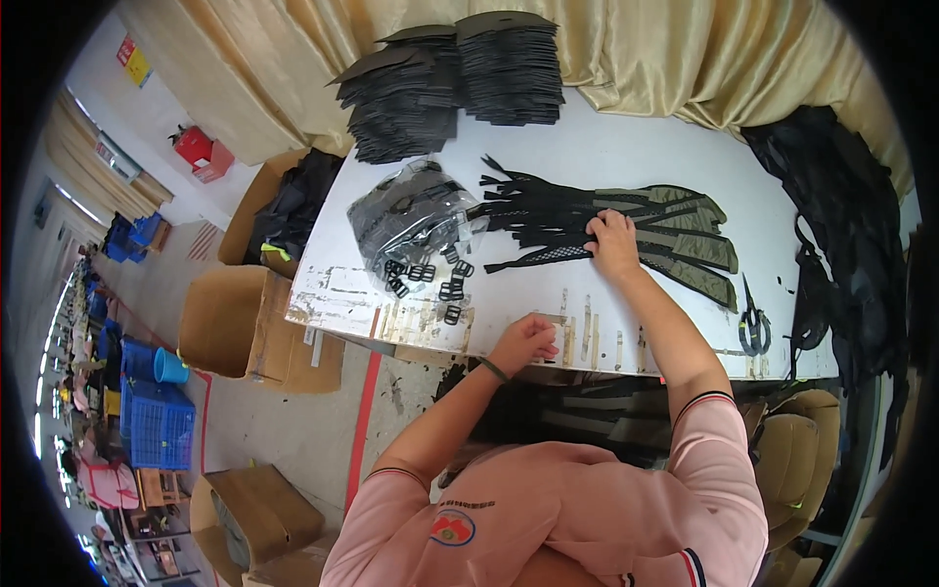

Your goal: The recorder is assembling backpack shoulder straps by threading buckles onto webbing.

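Observation:
My right hand (614, 245) rests on a fanned pile of olive-green and black fabric strap pieces (675, 220), its fingers bent down and gripping near where the green panels meet the black mesh ends. By the table's front edge, my left hand (528, 340) is curled closed; whatever it may hold is hidden. A clear plastic bag (416, 210) of dark buckles lies left of the straps. Several loose black buckles (450, 288) are scattered at its mouth. Black-handled scissors (753, 328) lie to the right, blades pointing away from me.
Tall stacks of black flat pieces (509, 68) stand at the back of the white table (528, 298), before a gold curtain (675, 59). Black fabric items (841, 215) hang over the right side. Cardboard boxes (225, 318) stand on the floor to the left.

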`<state>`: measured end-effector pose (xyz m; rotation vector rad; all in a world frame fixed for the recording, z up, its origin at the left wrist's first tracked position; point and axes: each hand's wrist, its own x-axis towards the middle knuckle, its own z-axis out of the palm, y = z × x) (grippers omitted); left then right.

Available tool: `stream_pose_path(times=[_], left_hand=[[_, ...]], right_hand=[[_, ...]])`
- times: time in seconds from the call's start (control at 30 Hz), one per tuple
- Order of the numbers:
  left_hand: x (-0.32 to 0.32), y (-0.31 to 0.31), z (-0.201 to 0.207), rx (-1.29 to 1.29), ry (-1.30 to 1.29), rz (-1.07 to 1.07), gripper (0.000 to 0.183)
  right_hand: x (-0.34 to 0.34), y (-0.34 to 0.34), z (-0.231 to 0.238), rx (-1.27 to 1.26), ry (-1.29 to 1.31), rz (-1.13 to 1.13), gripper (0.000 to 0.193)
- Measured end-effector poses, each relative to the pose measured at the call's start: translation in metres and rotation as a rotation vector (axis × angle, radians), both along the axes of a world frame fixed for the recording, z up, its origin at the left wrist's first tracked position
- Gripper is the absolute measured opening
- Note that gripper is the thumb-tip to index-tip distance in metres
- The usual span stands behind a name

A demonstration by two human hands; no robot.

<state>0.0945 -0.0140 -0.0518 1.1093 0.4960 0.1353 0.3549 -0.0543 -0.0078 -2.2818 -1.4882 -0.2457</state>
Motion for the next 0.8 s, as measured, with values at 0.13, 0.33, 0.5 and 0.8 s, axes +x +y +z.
stream_pose_path(times=[0.13, 0.33, 0.5, 0.8], left_hand=[[-0.005, 0.005, 0.008, -0.087, 0.002, 0.075, 0.029], [-0.014, 0.007, 0.02, -0.154, -0.269, 0.275, 0.052], [-0.02, 0.018, 0.023, 0.091, -0.266, 0.253, 0.017], [-0.05, 0.023, 0.02, 0.213, -0.052, 0.36, 0.009]], right_hand=[[-0.015, -0.005, 0.015, 0.105, -0.067, 0.097, 0.019], [-0.062, -0.047, 0.053, -0.137, 0.684, 0.384, 0.016], [-0.068, -0.07, 0.028, -0.234, 0.953, 0.378, 0.011], [-0.084, -0.075, 0.001, -0.059, 0.37, 0.422, 0.017]])
